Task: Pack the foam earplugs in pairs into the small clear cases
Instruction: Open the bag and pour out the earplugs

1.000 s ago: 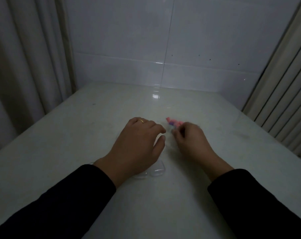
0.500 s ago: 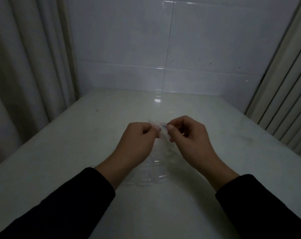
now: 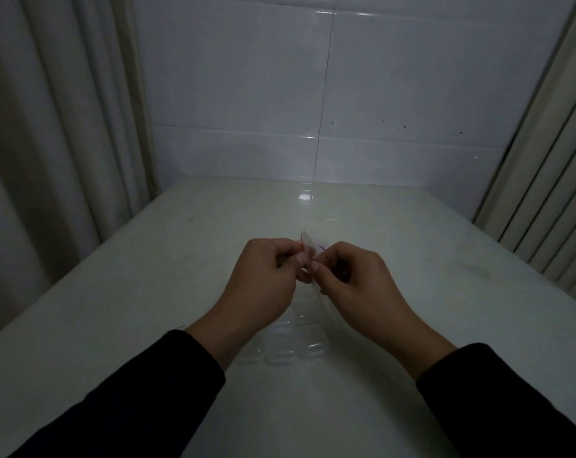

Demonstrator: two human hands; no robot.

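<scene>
Both hands are raised over the middle of the white table [image 3: 148, 309]. My left hand [image 3: 267, 276] and my right hand [image 3: 352, 279] pinch between them a small clear plastic bag [image 3: 309, 247] with faint pink and blue shapes inside, probably foam earplugs. The bag hangs down between the fingertips, and its lower part is hard to make out. Several small clear cases [image 3: 293, 345] lie in a cluster on the table just below the hands, partly hidden by my left wrist.
A white tiled wall [image 3: 313, 94] closes the back of the table. A pale curtain [image 3: 49, 127] hangs on the left and a ribbed panel [image 3: 544, 176] stands on the right. The room is dim.
A second ago both hands were low on the table near the pink earplugs. They have since lifted and come together, pinching the clear bag; the clear cases have come into view below.
</scene>
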